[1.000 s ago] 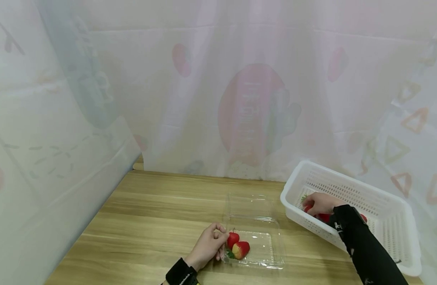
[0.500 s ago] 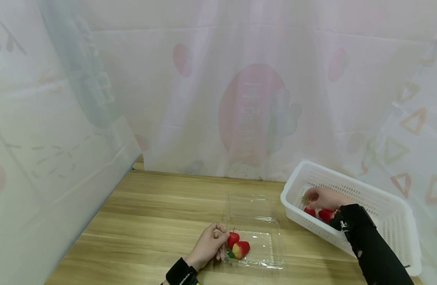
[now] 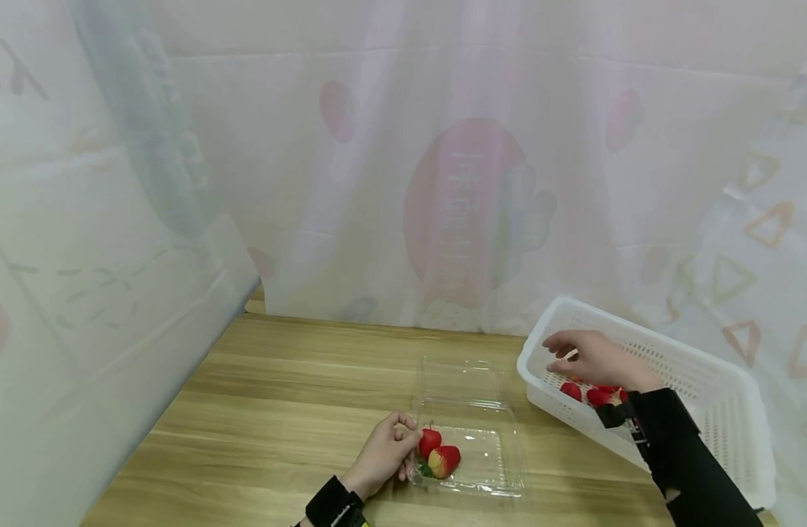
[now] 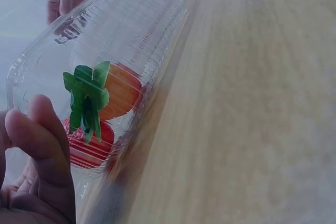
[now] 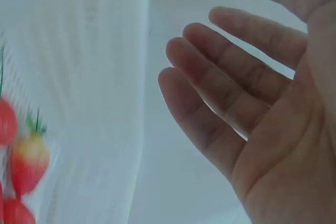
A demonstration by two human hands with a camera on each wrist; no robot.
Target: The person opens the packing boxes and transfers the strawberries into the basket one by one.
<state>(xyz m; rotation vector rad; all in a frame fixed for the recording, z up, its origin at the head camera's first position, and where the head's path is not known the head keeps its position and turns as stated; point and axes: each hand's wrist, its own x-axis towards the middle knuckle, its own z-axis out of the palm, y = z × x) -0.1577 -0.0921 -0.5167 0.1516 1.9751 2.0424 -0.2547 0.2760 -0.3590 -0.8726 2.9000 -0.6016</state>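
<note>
My left hand (image 3: 385, 450) is at the left edge of a clear plastic clamshell container (image 3: 469, 483), its thumb and fingers curled and pinching the rim. Inside, at the left, lie a red-and-yellow strawberry (image 3: 445, 462) with a green leaf cap (image 4: 86, 98) and a small round red fruit (image 3: 429, 441) with a thin stem. The container's lid (image 3: 462, 377) is folded back flat. Above a white perforated basket (image 3: 739, 439), my right hand (image 3: 597, 356) hovers with loosely bent fingers, holding nothing. Beneath it are several red fruits, among them a strawberry (image 5: 29, 163).
Both objects stand on a wood-grain table (image 3: 278, 388). A pale printed curtain (image 3: 377, 183) rises behind the table and along both sides. The basket is to the right of the container, angled, with its wall standing higher than the container.
My right hand has risen from among the fruits in the basket, its fingers loosening, and more of the fruits now show. My left hand and the container have stayed in place.
</note>
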